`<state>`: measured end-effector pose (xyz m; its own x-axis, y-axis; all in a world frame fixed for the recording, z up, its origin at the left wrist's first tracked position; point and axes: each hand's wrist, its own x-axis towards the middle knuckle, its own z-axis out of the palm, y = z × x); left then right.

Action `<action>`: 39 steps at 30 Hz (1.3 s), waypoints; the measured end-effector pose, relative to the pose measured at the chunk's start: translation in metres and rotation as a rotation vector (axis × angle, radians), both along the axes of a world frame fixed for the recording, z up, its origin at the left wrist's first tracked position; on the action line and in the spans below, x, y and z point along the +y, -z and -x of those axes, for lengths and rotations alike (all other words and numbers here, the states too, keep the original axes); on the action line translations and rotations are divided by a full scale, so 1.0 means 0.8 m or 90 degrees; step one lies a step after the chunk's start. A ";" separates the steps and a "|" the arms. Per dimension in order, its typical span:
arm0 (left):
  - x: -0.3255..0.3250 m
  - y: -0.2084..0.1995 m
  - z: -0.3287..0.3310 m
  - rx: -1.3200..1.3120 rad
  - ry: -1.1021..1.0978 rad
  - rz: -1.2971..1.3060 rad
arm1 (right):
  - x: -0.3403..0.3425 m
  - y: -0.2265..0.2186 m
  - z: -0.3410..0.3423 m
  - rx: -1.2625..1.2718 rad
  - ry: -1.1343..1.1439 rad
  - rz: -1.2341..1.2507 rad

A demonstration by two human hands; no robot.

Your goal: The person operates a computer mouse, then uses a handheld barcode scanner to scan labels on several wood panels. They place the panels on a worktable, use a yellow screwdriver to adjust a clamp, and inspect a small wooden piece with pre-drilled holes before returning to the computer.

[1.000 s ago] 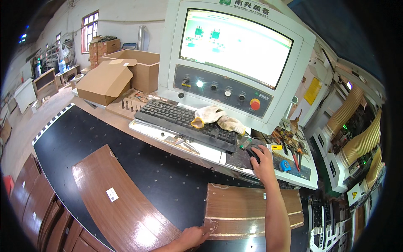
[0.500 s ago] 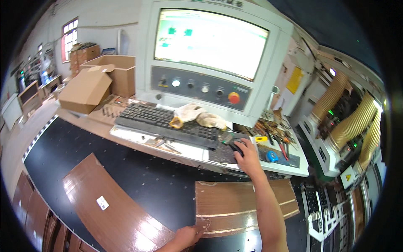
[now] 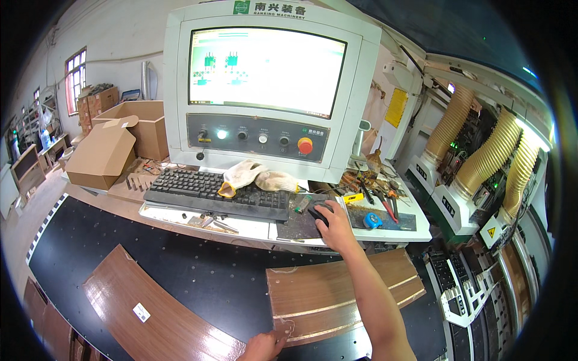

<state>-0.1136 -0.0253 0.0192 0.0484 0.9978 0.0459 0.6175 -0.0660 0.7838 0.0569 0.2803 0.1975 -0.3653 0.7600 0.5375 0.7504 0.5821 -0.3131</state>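
Note:
My right hand (image 3: 337, 228) rests over a black computer mouse (image 3: 318, 215) on a dusty dark mat, its fingers curved round it. Down at the lower edge, my left hand (image 3: 262, 347) has its fingers closed at the near left corner of a brown wood-grain board (image 3: 313, 287) with two pale strips along it. To the left lies another brown panel (image 3: 153, 298), with a small white label. A black keyboard (image 3: 211, 192) sits left of the mouse, and white work gloves (image 3: 244, 173) lie across it. Behind it stands a control console with a lit screen (image 3: 265, 72).
Several hand tools, a blue tape measure (image 3: 372, 221) and red-handled pliers (image 3: 388, 206) lie right of the mouse. A red stop button (image 3: 305, 145) is on the console. Cardboard boxes (image 3: 99, 153) stand back left. Ribbed hoses (image 3: 490, 153) and machine parts are at right. Both boards lie on a black table (image 3: 208, 265).
The whole view has shifted, so the console now sits further left and lower. My right hand stays on the mouse, and my left hand stays at the board's corner.

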 end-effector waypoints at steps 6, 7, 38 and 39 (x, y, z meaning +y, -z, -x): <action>-0.002 -0.002 -0.002 -0.009 -0.020 -0.006 | -0.001 -0.003 0.000 0.022 -0.017 0.013; -0.002 -0.001 -0.002 -0.019 -0.020 -0.013 | -0.001 -0.003 0.001 0.022 -0.021 0.010; 0.329 -0.223 0.059 0.226 -0.068 -0.270 | -0.001 -0.002 0.001 -0.008 -0.006 0.007; 0.329 -0.224 0.058 0.226 -0.067 -0.258 | -0.002 -0.004 0.001 -0.009 -0.004 0.008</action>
<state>-0.1603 0.2382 0.1986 0.0321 0.9040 0.4263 0.8590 -0.2430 0.4507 0.0561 0.2790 0.2004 -0.3769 0.7649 0.5223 0.7514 0.5823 -0.3105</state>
